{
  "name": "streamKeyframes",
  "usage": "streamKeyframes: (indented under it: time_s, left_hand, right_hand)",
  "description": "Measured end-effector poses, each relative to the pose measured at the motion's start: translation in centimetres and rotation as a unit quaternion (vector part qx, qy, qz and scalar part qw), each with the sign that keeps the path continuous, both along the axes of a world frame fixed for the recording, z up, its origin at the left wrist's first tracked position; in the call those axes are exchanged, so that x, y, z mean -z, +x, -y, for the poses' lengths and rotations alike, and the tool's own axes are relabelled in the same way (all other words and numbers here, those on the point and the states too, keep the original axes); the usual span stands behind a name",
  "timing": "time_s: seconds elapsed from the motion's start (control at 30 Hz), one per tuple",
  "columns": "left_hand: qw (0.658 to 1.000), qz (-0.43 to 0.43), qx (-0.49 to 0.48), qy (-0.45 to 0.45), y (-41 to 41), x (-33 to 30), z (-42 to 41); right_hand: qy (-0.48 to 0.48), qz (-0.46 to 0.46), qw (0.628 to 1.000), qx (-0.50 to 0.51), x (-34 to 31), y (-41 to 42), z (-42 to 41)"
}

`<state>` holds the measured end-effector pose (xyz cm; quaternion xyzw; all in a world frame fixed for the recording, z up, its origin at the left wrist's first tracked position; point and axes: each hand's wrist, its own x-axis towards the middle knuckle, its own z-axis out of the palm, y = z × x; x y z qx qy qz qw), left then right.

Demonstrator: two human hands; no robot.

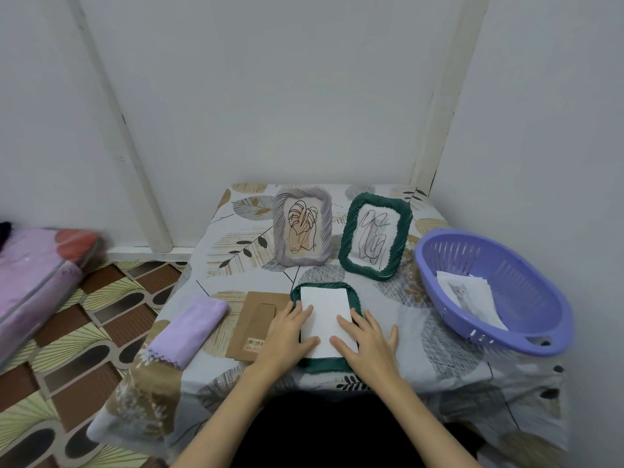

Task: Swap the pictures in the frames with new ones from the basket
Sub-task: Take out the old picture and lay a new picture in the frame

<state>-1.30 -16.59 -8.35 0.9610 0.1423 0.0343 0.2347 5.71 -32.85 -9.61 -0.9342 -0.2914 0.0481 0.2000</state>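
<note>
A dark green frame (324,364) lies face down near the table's front edge, with a white sheet (326,307) lying in its back. My left hand (287,336) rests flat on the sheet's left side and the frame's edge, fingers straight. My right hand (366,339) presses flat on the sheet's right side, fingers spread. A brown cardboard backing (251,319) lies just left of the frame. Two frames stand upright behind: a grey frame (302,228) and a second green frame (376,236), each with a line drawing. The purple basket (526,325) on the right holds several pictures (469,295).
A folded lilac cloth (189,329) lies at the table's left. The table (449,356) wears a leaf-patterned cover and stands against white walls at the back and right. A pink bundle (37,278) sits on the patterned floor to the left.
</note>
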Motion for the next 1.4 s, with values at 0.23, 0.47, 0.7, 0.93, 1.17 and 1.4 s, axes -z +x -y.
streamKeyframes:
  time_s: [0.23,0.47,0.7,0.93,1.17,1.4]
  left_hand:
    - [0.985,0.119,-0.007,-0.121,-0.1,-0.4,1.0]
    - [0.937,0.100,-0.056,-0.330,1.0,-1.4,0.0]
    - [0.901,0.114,-0.044,-0.416,1.6,-3.5,0.5]
    - [0.879,0.106,0.029,-0.464,5.3,-4.8,4.3]
    - [0.934,-0.003,0.062,-0.353,10.1,-1.7,8.3]
    - [0.984,-0.045,0.168,0.051,13.5,-0.4,11.3]
  right_hand:
    - [0.011,-0.004,1.000,0.004,0.5,0.0,0.0]
    - [0.008,-0.020,1.000,-0.006,0.1,0.2,0.3]
    - [0.024,0.113,0.993,-0.024,-4.5,3.1,3.8]
    - [-0.072,0.097,0.990,0.066,-7.8,6.6,12.0]
    - [0.025,0.075,0.996,0.031,-8.9,7.5,14.3]
    - [0.081,0.063,0.994,0.033,-9.7,8.2,15.5]
